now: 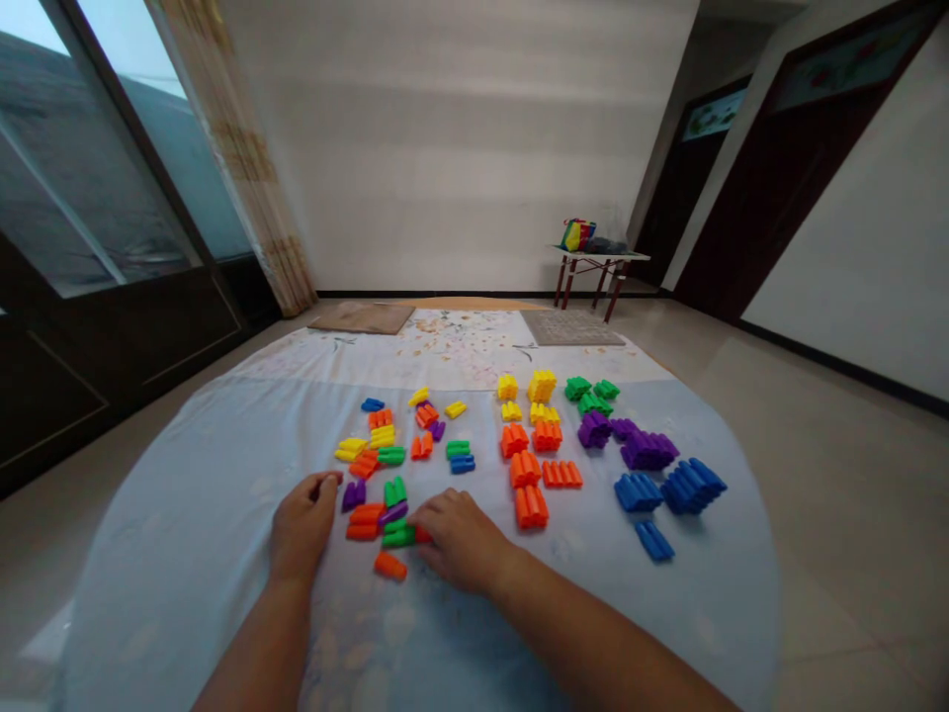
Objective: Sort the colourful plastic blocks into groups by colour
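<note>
Lying just left of the nearer right hand [461, 542], green blocks [398, 535] point endwise toward its bent fingers at a red block [422, 535], grip unclear.

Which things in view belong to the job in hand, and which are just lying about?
In the job:
- mixed-colour blocks near the left hand and right hand
- colour-grouped blocks at right

Apparently just lying about:
- brown mat
- grey mat
- multicoloured item on the side table
</note>
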A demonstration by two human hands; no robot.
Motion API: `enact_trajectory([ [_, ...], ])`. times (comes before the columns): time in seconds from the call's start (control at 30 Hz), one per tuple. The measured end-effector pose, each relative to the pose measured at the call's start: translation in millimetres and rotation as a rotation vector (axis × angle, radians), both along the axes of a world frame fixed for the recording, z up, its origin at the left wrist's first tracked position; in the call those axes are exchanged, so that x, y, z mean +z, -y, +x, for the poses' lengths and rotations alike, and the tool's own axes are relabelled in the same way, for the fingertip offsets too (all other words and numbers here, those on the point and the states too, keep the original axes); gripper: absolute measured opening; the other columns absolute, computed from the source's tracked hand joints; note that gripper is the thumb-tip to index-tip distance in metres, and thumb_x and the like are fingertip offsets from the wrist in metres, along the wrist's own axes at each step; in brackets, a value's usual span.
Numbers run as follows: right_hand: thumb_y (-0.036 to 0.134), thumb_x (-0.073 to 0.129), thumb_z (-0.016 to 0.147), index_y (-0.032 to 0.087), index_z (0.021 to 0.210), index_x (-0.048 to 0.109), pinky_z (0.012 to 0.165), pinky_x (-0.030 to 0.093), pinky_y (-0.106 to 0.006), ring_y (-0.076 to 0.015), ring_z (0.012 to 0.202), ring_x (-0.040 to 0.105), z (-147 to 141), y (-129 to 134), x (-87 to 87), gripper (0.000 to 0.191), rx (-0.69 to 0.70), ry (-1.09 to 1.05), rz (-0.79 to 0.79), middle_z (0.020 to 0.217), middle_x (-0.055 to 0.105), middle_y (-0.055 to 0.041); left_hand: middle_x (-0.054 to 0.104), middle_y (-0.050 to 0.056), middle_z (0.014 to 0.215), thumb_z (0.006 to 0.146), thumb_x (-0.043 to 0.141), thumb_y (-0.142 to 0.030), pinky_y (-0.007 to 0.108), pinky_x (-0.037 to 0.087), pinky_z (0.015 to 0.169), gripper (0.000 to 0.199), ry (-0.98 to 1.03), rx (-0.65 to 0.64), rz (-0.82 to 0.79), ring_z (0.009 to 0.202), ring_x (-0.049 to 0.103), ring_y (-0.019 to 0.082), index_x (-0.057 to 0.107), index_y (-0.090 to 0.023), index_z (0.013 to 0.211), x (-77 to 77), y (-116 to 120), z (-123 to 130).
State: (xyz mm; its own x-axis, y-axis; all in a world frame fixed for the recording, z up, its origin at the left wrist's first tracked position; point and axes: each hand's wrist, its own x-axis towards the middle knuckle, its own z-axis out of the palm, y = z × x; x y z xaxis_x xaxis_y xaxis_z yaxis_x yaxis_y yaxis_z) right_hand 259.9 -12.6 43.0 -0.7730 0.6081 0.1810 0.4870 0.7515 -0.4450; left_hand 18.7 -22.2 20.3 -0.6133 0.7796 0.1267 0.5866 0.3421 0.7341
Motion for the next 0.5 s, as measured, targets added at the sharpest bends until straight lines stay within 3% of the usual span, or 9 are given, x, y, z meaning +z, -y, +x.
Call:
enact_trajectory([
  [0.13, 0.019, 0.059, 0.081, 0.021, 0.113, 0.061, 0.086, 0.040, -0.036, -0.0220, 0.099, 0.053, 5, 1, -3.0, 0.032, -0.056, 0.032, 0.027, 0.105, 0.063, -0.0079, 0.070, 0.008, 0.098, 0.074, 0.042, -0.044, 0.034, 0.046, 0.086, 0.040, 0.005, -0.005, 0.002, 0.095, 0.062, 0.024, 0.067, -0.019, 0.093, 0.6, -1, 0],
  [0.37, 0.025, 0.062, 0.079, 0.020, 0.117, 0.058, 0.089, 0.041, -0.033, -0.0201, 0.100, 0.053, 26, 15, -8.5, 0.038, -0.271, -0.153, 0.038, 0.106, 0.061, -0.0075, 0.067, 0.012, 0.106, 0.077, 0.038, -0.046, 0.043, 0.046, 0.089, 0.043, -0.061, -0.018, 0.004, 0.102, 0.060, 0.030, 0.064, -0.019, 0.096, 8.9, -1, 6],
  [0.5, 0.025, 0.063, 0.077, 0.019, 0.116, 0.058, 0.088, 0.044, -0.033, -0.0205, 0.098, 0.054, 26, 14, -20.0, 0.040, -0.348, -0.217, 0.059, 0.104, 0.062, -0.0081, 0.064, 0.014, 0.114, 0.074, 0.041, -0.052, 0.048, 0.041, 0.100, 0.050, -0.179, -0.184, 0.131, 0.110, 0.056, 0.031, 0.064, -0.017, 0.102, 6.6, -8, 12],
])
